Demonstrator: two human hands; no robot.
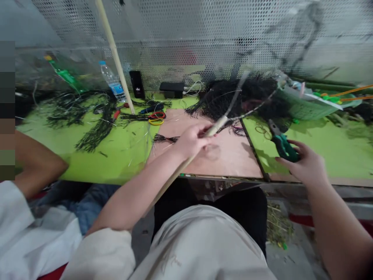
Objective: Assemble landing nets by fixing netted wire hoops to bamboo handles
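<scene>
My left hand (pixel 192 142) is wrapped round a pale wooden stick (pixel 218 126), which slants from beside my forearm up over the pinkish board. From the stick's upper end a whitish strand (pixel 235 95) and a dark, thin twisted strand (pixel 256 109) branch off, partly blurred. Over the right part of the table, my right hand (pixel 309 161) grips green-handled pliers (pixel 284 146), their jaws pointing up and left, slightly parted. A small bundle of black strands (pixel 166 138) lies just left of my left hand.
Scissors (pixel 156 118), black bundles (pixel 93 132) and a water bottle (pixel 113 83) are on the left. Another stick (pixel 113 50) stands upright there. A black heap (pixel 233 95) and a green basin (pixel 309 107) occupy the back right. A co-worker's arm (pixel 37 159) is at left.
</scene>
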